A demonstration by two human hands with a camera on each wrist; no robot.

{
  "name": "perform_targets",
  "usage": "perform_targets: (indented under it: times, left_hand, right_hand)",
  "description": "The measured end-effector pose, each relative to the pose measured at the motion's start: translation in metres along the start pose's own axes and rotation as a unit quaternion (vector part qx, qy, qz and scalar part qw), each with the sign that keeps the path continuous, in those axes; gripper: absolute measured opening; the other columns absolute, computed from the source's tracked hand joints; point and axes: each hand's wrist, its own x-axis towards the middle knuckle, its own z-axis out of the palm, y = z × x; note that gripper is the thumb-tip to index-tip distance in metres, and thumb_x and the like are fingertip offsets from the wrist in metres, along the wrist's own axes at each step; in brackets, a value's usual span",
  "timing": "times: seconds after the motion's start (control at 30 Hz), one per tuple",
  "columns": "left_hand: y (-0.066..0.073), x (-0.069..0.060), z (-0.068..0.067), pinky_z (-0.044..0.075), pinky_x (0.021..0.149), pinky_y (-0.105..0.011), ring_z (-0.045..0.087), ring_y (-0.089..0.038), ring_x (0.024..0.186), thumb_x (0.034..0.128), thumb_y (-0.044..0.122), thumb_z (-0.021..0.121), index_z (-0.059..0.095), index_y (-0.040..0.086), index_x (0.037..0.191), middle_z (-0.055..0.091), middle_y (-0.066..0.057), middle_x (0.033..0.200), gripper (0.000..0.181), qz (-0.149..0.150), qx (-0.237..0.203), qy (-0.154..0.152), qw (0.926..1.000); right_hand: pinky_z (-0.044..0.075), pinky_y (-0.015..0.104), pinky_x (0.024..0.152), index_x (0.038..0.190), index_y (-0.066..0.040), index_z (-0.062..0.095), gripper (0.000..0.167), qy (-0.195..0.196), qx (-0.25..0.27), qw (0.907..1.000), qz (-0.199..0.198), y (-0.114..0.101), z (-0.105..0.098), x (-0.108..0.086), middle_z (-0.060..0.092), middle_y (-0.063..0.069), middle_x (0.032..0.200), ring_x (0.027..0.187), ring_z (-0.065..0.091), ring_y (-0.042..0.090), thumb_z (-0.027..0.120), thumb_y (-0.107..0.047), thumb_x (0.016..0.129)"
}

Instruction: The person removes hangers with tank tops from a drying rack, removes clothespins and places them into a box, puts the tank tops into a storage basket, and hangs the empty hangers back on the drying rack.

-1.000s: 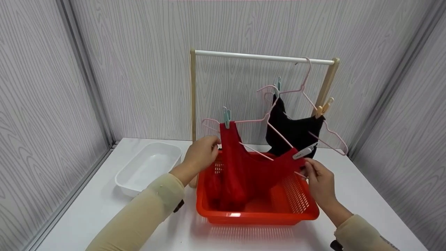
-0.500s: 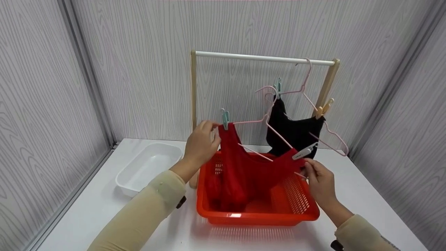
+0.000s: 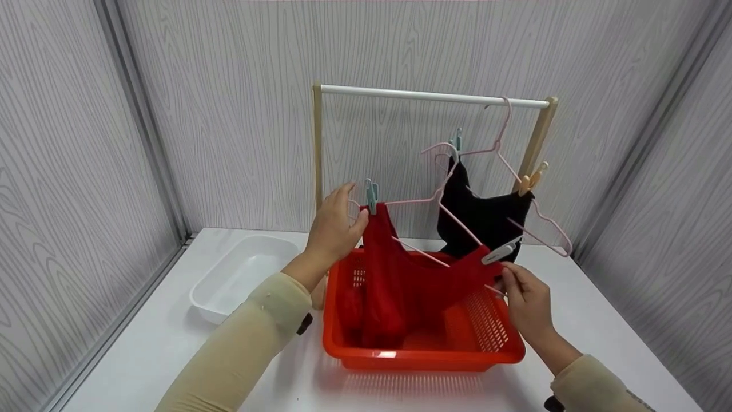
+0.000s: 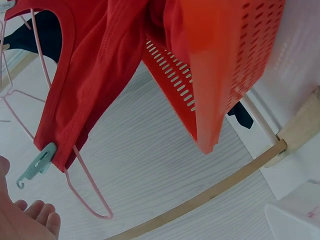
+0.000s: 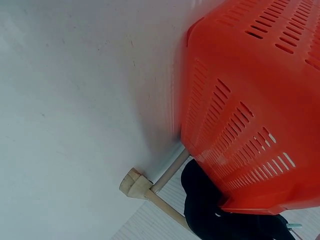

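Note:
A red tank top (image 3: 394,286) hangs from a pink hanger (image 3: 414,200). A teal clothespin (image 3: 372,196) clips its left strap, and a light grey clothespin (image 3: 501,252) clips its right strap. My right hand (image 3: 529,300) pinches the cloth corner beside the grey clothespin. Just left of the teal clothespin is my left hand (image 3: 334,229), fingers extended and thumb near the strap. In the left wrist view, a gap separates this hand (image 4: 30,217) from the teal clothespin (image 4: 40,164). The top's lower part hangs into a red basket (image 3: 423,357).
Behind the basket stands a drying rack with a white rail (image 3: 412,94) and wooden posts. A black garment (image 3: 486,212) hangs there from another pink hanger, held by teal and orange clothespins. A white tray (image 3: 214,312) sits at left on the white table (image 3: 143,355).
My left hand has risen along the red tank top's left side to the teal clothespin, and its fingers have spread. My right hand keeps its pinch in nearly the same place.

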Motion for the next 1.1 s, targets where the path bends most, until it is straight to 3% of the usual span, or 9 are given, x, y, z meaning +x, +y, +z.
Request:
perform_targets:
  times: [0.17, 0.27, 0.47, 0.7, 0.9, 1.1]
  left_hand:
    - [0.000, 0.005, 0.001, 0.027, 0.118, -0.048, 0.032, -0.025, 0.146, 0.0981, 0.035, 0.058, 0.030, 0.014, 0.156, 0.037, -0.007, 0.158, 0.068, -0.036, -0.037, -0.027, 0.9983]
    - [-0.001, 0.008, 0.001, 0.025, 0.119, -0.049, 0.030, -0.025, 0.147, 0.0982, 0.036, 0.058, 0.029, 0.014, 0.157, 0.036, -0.007, 0.159, 0.069, -0.042, -0.048, -0.040, 0.9972]
    - [-0.004, 0.012, -0.001, 0.025, 0.118, -0.051, 0.032, -0.029, 0.146, 0.1003, 0.037, 0.055, 0.028, 0.009, 0.157, 0.038, -0.011, 0.157, 0.069, -0.034, -0.050, -0.074, 0.9954]
    - [-0.009, 0.013, -0.001, 0.041, 0.107, -0.047, 0.054, -0.031, 0.125, 0.1059, 0.026, 0.048, 0.038, 0.001, 0.151, 0.051, -0.016, 0.145, 0.052, -0.007, -0.094, -0.084, 0.9921]
    - [-0.009, 0.012, 0.000, 0.031, 0.116, -0.046, 0.042, -0.029, 0.140, 0.1085, 0.021, 0.042, 0.039, 0.001, 0.151, 0.052, -0.015, 0.145, 0.047, 0.015, -0.107, -0.090, 0.9901]
    - [-0.006, 0.011, 0.001, 0.032, 0.114, -0.049, 0.047, -0.027, 0.135, 0.1075, 0.025, 0.046, 0.043, 0.007, 0.149, 0.055, -0.013, 0.141, 0.046, -0.009, -0.115, -0.093, 0.9890]
  right_hand:
    - [0.047, 0.014, 0.053, 0.102, 0.017, 0.065, 0.022, 0.003, 0.002, 1.0000, 0.000, 0.001, 0.000, -0.001, 0.062, 0.021, 0.070, 0.058, 0.058, 0.011, 0.051, 0.026, 0.089]
    - [0.048, 0.014, 0.054, 0.102, 0.017, 0.065, 0.021, -0.003, 0.003, 1.0000, 0.001, 0.001, -0.001, -0.002, 0.062, 0.021, 0.070, 0.058, 0.058, 0.012, 0.051, 0.026, 0.089]
    - [0.048, 0.013, 0.056, 0.102, 0.018, 0.064, 0.020, -0.018, 0.005, 0.9998, 0.008, 0.000, -0.003, -0.002, 0.062, 0.022, 0.072, 0.060, 0.058, 0.015, 0.051, 0.026, 0.089]
    - [0.049, 0.013, 0.058, 0.104, 0.016, 0.064, 0.019, -0.030, 0.004, 0.9995, 0.008, 0.000, -0.004, -0.004, 0.063, 0.020, 0.073, 0.061, 0.057, 0.020, 0.052, 0.023, 0.091]
    - [0.049, 0.014, 0.055, 0.104, 0.017, 0.064, 0.020, -0.033, 0.007, 0.9994, 0.002, 0.001, -0.004, -0.004, 0.064, 0.020, 0.075, 0.059, 0.058, 0.022, 0.051, 0.024, 0.090]
    - [0.048, 0.015, 0.056, 0.105, 0.016, 0.065, 0.021, -0.036, 0.006, 0.9993, 0.008, 0.006, -0.005, -0.004, 0.063, 0.020, 0.074, 0.061, 0.059, 0.016, 0.051, 0.023, 0.091]
